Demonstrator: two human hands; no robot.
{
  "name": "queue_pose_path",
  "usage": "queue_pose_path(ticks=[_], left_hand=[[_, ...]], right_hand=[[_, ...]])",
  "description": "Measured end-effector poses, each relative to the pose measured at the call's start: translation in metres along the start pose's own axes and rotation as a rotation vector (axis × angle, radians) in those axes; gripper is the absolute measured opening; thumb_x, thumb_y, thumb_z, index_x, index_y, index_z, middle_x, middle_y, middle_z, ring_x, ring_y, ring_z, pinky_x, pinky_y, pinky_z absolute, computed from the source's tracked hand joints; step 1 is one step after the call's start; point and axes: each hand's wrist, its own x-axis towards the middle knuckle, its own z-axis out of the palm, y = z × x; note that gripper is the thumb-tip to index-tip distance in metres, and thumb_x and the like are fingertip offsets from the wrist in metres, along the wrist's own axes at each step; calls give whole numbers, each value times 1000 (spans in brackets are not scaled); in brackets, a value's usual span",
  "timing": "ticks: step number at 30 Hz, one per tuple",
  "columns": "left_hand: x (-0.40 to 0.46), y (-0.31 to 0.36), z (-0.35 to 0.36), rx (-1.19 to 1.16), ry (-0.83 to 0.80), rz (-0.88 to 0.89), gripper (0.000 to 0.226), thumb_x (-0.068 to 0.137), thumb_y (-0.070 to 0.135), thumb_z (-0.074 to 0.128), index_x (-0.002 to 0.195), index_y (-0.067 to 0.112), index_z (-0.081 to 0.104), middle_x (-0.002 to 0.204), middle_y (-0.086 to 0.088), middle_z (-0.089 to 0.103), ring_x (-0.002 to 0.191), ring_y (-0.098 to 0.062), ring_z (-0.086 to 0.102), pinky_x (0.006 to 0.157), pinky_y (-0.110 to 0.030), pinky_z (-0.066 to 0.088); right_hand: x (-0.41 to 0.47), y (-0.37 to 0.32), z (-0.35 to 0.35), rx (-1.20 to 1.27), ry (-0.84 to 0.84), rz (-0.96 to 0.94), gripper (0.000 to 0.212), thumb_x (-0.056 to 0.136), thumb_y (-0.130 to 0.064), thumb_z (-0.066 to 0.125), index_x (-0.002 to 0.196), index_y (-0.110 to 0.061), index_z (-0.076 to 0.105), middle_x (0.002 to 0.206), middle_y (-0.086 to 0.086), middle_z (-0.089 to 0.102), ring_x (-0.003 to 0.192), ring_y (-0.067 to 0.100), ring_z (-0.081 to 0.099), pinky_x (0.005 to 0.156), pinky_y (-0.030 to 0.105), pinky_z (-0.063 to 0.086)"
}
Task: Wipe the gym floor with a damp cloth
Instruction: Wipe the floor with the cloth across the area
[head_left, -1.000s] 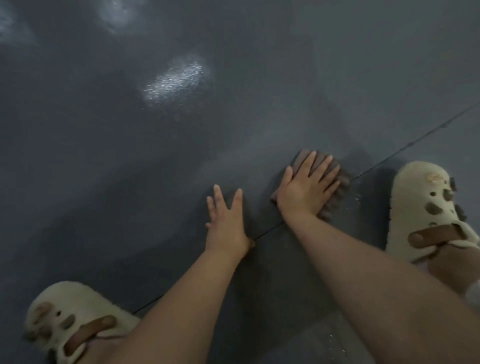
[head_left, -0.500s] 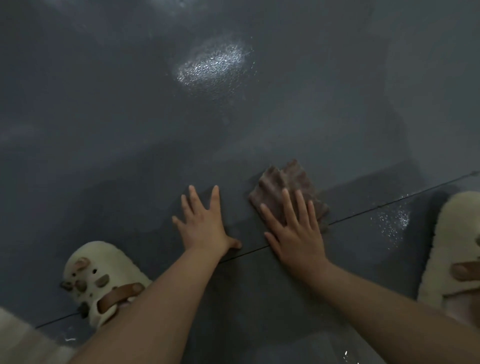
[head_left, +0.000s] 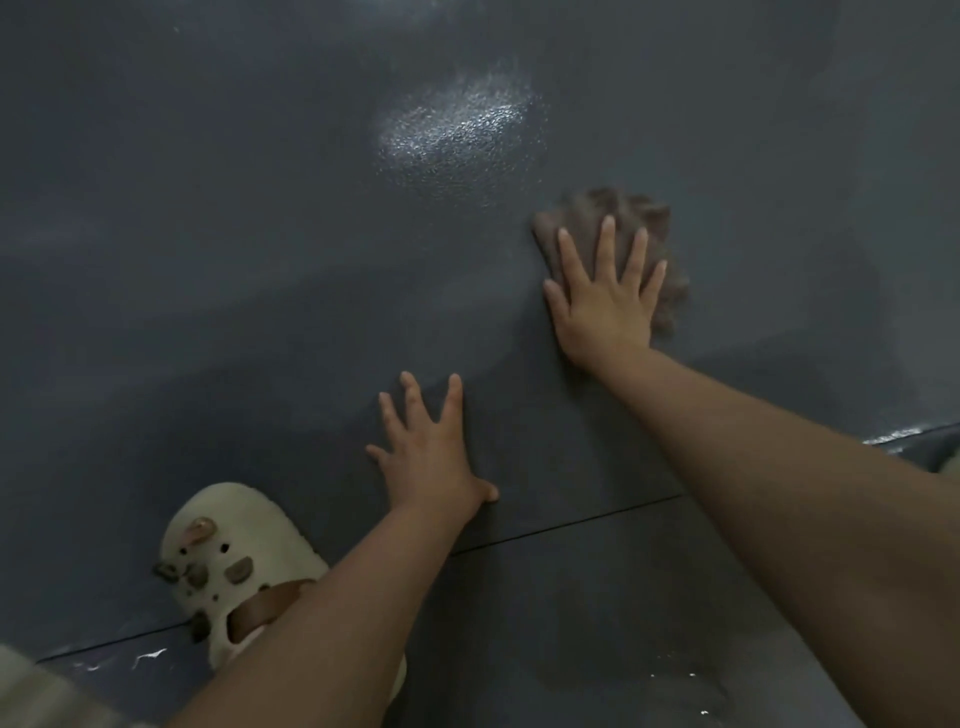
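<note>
Floor (head_left: 260, 260), dark grey, fills our view; a seam line runs across low down and a glare patch (head_left: 457, 124) sits at 12 o'clock. Cream clog (head_left: 234, 561) at 7 o'clock. Right hand (head_left: 605, 306) at 2 o'clock, fingers straight and spread, presses flat on the brown cloth (head_left: 665, 244). Left hand (head_left: 431, 457) near centre, fingers splayed, rests flat on bare floor, well apart from the cloth.

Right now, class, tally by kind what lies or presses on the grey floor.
hands: 2, left hand and right hand
brown cloth: 1
cream slipper: 1
Total: 4
</note>
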Motion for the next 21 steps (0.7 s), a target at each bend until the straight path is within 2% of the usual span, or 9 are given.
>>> queue_pose_path(ticks=[4,9,11,12,14,16,17,19,21], left_hand=[[0,0,0,0,-4,13,127,65,49,81,148,35,-14,154,-8,-26,143,-37,-17,109,-61,20],[-1,-1,1,10,-4,26,126,66,50,80,149,35,-13,154,-10,-26,143,-38,-17,108,-62,22],[0,-2,1,2,-7,29,125,66,49,81,149,35,-12,154,-9,-26,142,-38,-17,108,-62,21],[0,-2,1,-1,-10,29,125,66,48,81,149,35,-12,154,-9,-26,142,-38,-17,108,-63,21],[1,-1,1,1,-12,25,124,67,47,81,149,34,-12,154,-10,-26,142,-38,-17,107,-63,22],[1,0,1,2,-9,22,124,67,47,81,149,34,-11,154,-10,-26,142,-39,-17,107,-63,21],[2,0,1,-4,-9,23,124,67,46,81,149,34,-11,154,-10,-26,142,-39,-17,107,-64,21],[1,0,1,-8,-12,28,124,67,46,81,149,34,-11,154,-11,-27,142,-39,-18,107,-64,21],[1,0,2,1,-8,26,125,66,47,81,149,34,-12,154,-11,-27,142,-39,-18,107,-64,21]], right_hand=[[26,-35,-7,5,-75,-51,58,99,-48,27,150,-37,3,159,1,-12,142,38,-18,111,59,-11],[-15,-47,2,-98,-90,-344,55,100,-41,28,151,-35,6,160,-3,-3,146,31,-10,114,53,-6],[-39,-40,8,-73,-117,-423,51,100,-39,30,150,-34,19,160,-2,9,146,29,0,115,50,-1],[-52,-36,11,-33,-100,-435,47,99,-39,31,146,-31,32,157,1,21,146,30,11,115,50,6],[-74,-29,15,59,11,-416,43,94,-38,34,125,-24,61,139,6,51,133,34,40,110,52,26],[-79,-28,17,79,123,-368,40,89,-38,37,103,-21,71,121,8,63,120,35,53,104,53,35],[-74,-31,16,56,160,-354,39,88,-38,38,103,-21,70,122,10,62,120,36,52,104,54,34],[-54,-42,8,33,135,-348,45,89,-44,42,124,-23,60,141,13,47,133,39,37,109,58,23],[-31,-53,0,-22,-54,-363,58,93,-55,40,145,-32,33,157,8,19,144,37,11,113,57,6]])
